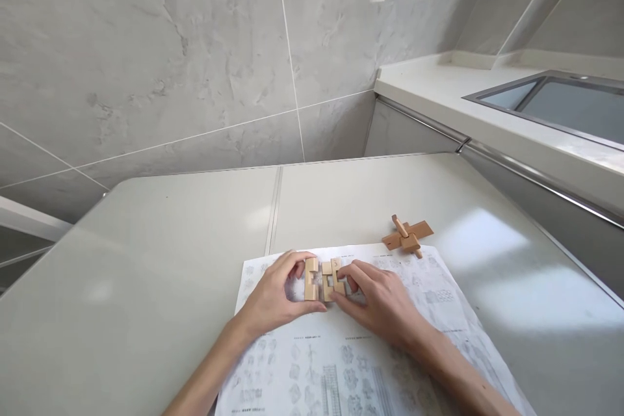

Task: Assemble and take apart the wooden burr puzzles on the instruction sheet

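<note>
My left hand (280, 286) grips a pale notched wooden puzzle piece (310, 289) by its two ends, thumb at the near end and fingers at the far end. Just right of it, with a narrow gap between, lie more pale notched wooden puzzle pieces (327, 268) side by side. My right hand (375, 296) pinches the rightmost of these, a notched block (337, 283), between thumb and fingers. Both hands rest over a printed instruction sheet (302, 383) covered with small diagrams. Some of the blocks' edges are hidden by my fingers.
A brown wooden assembly of crossed pieces (408, 236) lies beyond the sheet's far right edge. The light table (146, 286) has a seam across it. A grey tiled wall (195, 58) stands behind, and a white counter (429, 88) with a sink (560, 104) is at right.
</note>
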### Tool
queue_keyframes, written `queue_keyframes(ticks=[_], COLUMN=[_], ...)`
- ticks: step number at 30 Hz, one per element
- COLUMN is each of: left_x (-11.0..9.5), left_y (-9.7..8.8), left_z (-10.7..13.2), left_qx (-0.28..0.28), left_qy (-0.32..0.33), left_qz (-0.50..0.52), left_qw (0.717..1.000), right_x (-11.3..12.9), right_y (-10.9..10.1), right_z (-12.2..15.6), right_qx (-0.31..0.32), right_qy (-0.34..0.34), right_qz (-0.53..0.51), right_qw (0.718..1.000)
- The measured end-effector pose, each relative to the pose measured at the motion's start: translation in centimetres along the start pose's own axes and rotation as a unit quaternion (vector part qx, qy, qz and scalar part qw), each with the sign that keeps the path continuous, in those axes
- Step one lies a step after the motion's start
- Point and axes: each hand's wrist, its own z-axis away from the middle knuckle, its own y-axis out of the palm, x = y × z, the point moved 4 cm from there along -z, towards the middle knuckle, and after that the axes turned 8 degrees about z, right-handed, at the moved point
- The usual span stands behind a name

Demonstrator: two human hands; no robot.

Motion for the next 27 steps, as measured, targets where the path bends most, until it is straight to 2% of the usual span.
queue_keyframes(ticks=[3, 6, 8, 11, 16, 19, 23, 27], left_x=[0.1, -0.1, -0.2, -0.2, -0.2, -0.2, -0.2, -0.1], left_y=[0.2, 0.5, 0.6, 0.7, 0.8, 0.9, 0.9, 1.0], left_z=[0.1, 0.2, 0.3, 0.3, 0.3, 0.3, 0.3, 0.4], left_qx=[-0.003, 0.003, 0.005, -0.003, -0.005, -0.011, -0.016, -0.001], left_qy=[-0.036, -0.047, -0.047, -0.050, -0.060, -0.061, -0.063, -0.057], left_qz=[0.094, 0.139, 0.153, 0.163, 0.156, 0.144, 0.142, 0.155], left_qw=[0.995, 0.989, 0.987, 0.985, 0.986, 0.988, 0.988, 0.986], right_x=[-0.2, -0.4, -0.6, -1.0, -1.4, -1.4, -1.0, -0.6], right_y=[0.2, 0.2, 0.0, -0.4, -0.9, -1.0, -0.4, 0.5], right_z=[0.1, 0.2, 0.1, 0.0, 0.0, 0.0, 0.0, 0.2], right_qx=[0.036, 0.043, 0.046, 0.057, 0.033, 0.028, 0.063, 0.096], right_qy=[-0.049, -0.071, -0.055, 0.005, 0.090, 0.113, 0.125, 0.118], right_qz=[0.009, 0.013, -0.013, -0.093, -0.219, -0.290, -0.362, -0.365], right_qw=[0.998, 0.996, 0.997, 0.994, 0.971, 0.950, 0.922, 0.919])
